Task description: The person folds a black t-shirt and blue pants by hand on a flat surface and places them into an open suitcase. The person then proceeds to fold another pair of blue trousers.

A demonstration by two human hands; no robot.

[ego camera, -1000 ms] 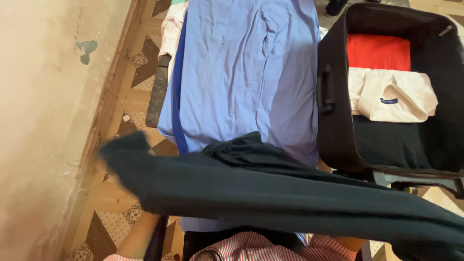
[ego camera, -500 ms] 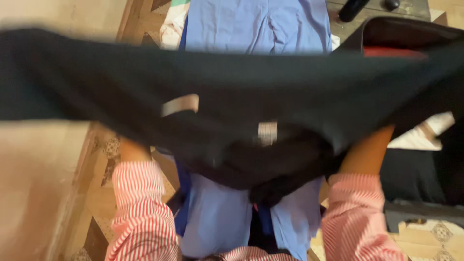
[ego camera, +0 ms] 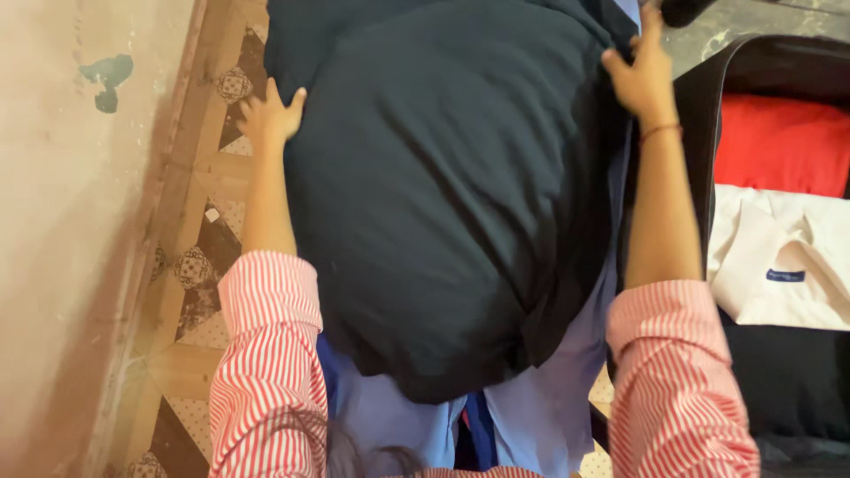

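Over the blue shirt (ego camera: pixel 540 416), the dark garment (ego camera: pixel 443 195) lies spread. Left hand (ego camera: pixel 268 115) presses its left edge, fingers open; right hand (ego camera: pixel 639 75) pinches the right edge. Advise even tension, smoothing outward to avoid creases.

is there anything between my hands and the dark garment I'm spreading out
No, nothing visible. The left hand rests on the left edge of the dark garment, and the right hand grips its right edge. Both touch the cloth directly.
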